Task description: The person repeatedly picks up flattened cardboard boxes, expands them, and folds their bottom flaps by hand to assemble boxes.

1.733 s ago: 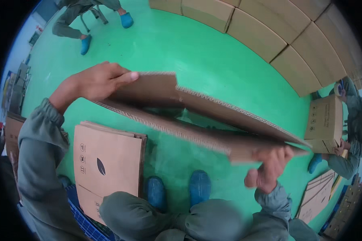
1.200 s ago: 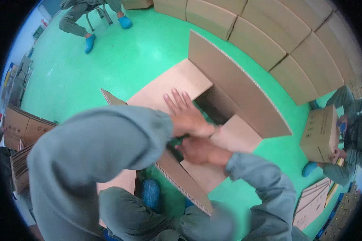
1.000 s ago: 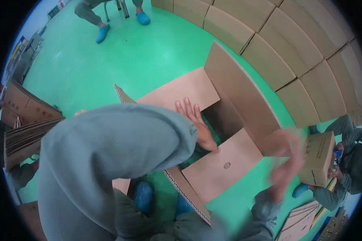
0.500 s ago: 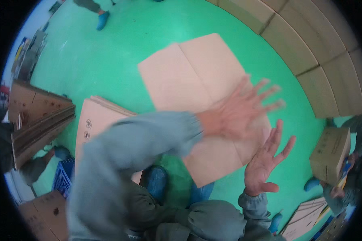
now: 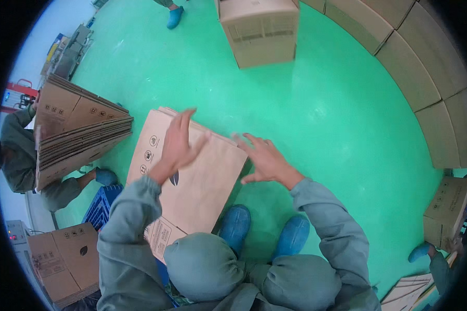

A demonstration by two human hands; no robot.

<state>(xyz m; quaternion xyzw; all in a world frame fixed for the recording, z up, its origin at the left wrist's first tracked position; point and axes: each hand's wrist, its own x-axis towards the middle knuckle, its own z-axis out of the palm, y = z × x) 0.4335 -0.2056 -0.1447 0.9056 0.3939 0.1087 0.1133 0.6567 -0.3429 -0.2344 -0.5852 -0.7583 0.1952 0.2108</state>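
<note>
In front of my knees, slightly left, lies a stack of flat brown cardboard cartons (image 5: 205,176) with printed dark marks. Above the stack's upper left part is my left hand (image 5: 179,147), fingers spread and slightly blurred, holding nothing. My right hand (image 5: 267,160) is at the stack's right edge, fingers apart and empty; whether it touches the cardboard I cannot tell. Farther ahead on the green floor stands a brown cardboard box (image 5: 259,33), cut off by the top of the view.
A wall of stacked boxes (image 5: 410,67) curves along the right. On the left, a person holds a bundle of folded cartons (image 5: 83,140). A blue plastic crate (image 5: 101,207) and more flat cartons (image 5: 65,259) stand at lower left. Another box (image 5: 446,210) is beside a person at right.
The cardboard piece before me is gone from under my hands, and a box now stands farther ahead. Both hands have moved left to the carton stack. My view has shifted.
</note>
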